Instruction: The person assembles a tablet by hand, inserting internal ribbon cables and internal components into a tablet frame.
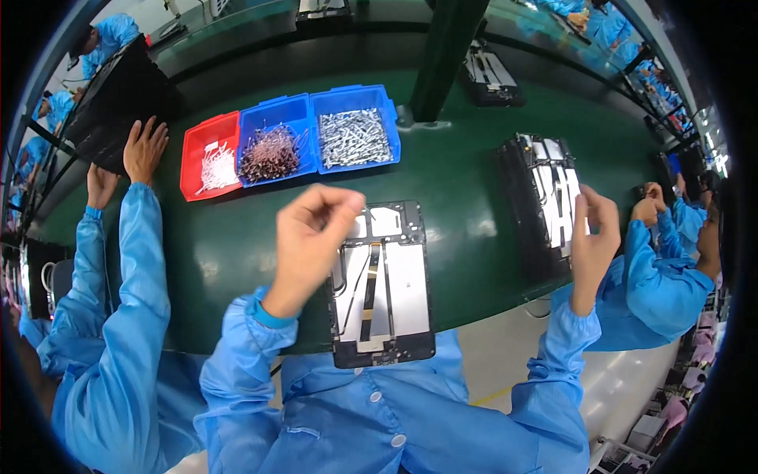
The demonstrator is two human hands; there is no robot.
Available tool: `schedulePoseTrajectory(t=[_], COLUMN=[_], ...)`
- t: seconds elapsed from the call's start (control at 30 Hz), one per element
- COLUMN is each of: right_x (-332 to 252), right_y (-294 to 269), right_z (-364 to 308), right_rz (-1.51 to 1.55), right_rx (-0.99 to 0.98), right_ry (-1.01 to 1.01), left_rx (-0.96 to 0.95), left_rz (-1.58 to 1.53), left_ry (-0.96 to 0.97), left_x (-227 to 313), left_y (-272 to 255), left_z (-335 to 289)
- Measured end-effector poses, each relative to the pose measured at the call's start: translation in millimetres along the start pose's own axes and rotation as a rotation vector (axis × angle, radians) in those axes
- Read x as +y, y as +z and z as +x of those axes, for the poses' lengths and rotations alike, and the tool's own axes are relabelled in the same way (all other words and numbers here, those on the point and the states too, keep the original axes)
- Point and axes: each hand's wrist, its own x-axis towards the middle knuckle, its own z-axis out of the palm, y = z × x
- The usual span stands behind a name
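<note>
An opened tablet-like device (403,292) with a black frame, silver panels and dark ribbon cables lies before me, its near end at the table's edge. Over its far left corner is my left hand (304,249), thumb and forefinger pinched; anything between them is too small to make out. My right hand (596,249) is at the right side of a stack of similar devices (545,189). Its fingers are curled toward the thumb, and what they hold, if anything, does not show.
On the green table (466,237), a red bin (189,170) holds white pieces; two blue bins (391,99) hold brownish wired parts and silvery pieces. A green post (446,63) rises behind them. Co-workers flank me; the left one's hands (142,150) touch a black stack (118,99).
</note>
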Motion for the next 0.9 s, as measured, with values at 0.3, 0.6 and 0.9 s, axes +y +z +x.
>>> schedulePoseTrajectory(t=[0.3, 0.6, 0.9], right_x=[-144, -156, -149], right_y=[75, 84, 87], right_z=[-62, -64, -56], right_rz=[1.012, 0.982, 0.570], right_rx=[-0.624, -0.723, -0.256], right_ry=[0.089, -0.017, -0.827], left_rx=[-0.027, -0.051, -0.094], left_rz=[-0.188, -0.255, -0.349], left_ry=[-0.056, -0.227, -0.477], left_x=[-13, -2, -3], left_y=[13, -6, -24], left_z=[-42, -49, -43])
